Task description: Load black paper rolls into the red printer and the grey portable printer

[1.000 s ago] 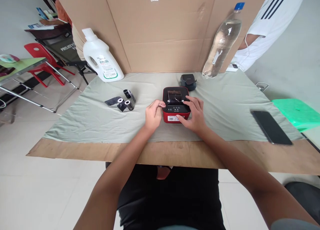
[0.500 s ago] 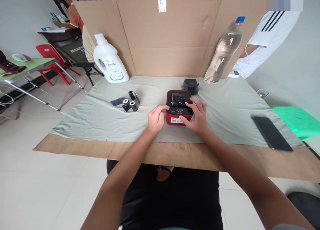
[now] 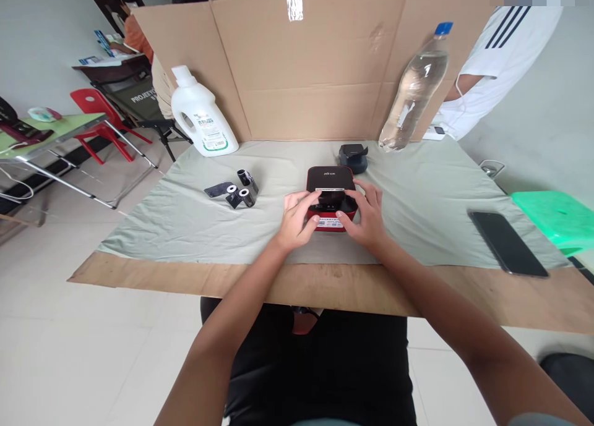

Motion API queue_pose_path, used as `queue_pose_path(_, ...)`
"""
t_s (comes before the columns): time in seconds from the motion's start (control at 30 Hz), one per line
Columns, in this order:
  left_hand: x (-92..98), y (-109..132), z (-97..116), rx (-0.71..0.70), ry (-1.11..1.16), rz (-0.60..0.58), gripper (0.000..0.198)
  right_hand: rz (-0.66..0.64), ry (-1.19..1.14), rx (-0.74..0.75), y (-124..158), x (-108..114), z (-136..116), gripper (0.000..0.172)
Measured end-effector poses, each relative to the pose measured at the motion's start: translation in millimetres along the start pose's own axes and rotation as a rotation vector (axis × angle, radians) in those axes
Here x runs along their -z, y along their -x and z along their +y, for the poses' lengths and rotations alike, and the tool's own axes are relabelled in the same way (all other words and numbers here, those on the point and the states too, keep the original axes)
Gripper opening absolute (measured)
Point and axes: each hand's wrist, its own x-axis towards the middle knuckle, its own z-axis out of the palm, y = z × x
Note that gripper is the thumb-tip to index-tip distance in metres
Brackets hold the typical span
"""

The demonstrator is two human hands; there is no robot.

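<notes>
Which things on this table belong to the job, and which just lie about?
Likely the job's:
- red-and-black boxy device
- possibly black glossy film rolls

Lying about:
- white plastic jug
- clear plastic bottle
- black rectangular phone
- small dark rounded case

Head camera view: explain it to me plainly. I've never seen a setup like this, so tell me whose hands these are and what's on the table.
There is no machine arm here. You see one person's bare hands, left and right, from a camera worn on that person's head, looking forward and down. Both hands are at a red-and-black device, fingers over its top and thumbs by its front; it sits on a pale cloth. To its left lie black rolls, behind it a small dark case, and far right a phone. At the back are a white jug and a clear bottle, before a cardboard panel.
</notes>
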Motion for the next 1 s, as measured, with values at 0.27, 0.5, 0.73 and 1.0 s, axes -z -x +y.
queue_pose_path(0.27,1.1,3.8,4.2,-0.122,0.054,-0.02,0.052,-0.05,0.008,0.013,3.8,-0.3,4.7,0.053)
queue_pose_path(0.5,-0.5,3.3,4.4,-0.182,0.022,0.044,0.048,-0.054,0.035,0.061,4.1,1.0,5.1,0.064)
queue_pose_path(0.73,-0.8,3.3,4.6,-0.187,0.01,0.053,0.047,-0.037,0.027,0.068,4.9,0.2,2.5,0.048)
queue_pose_path(1.0,-1.7,5.0,2.8,-0.186,0.0,0.05,0.045,-0.025,-0.059,0.082,4.5,2.1,3.7,0.045)
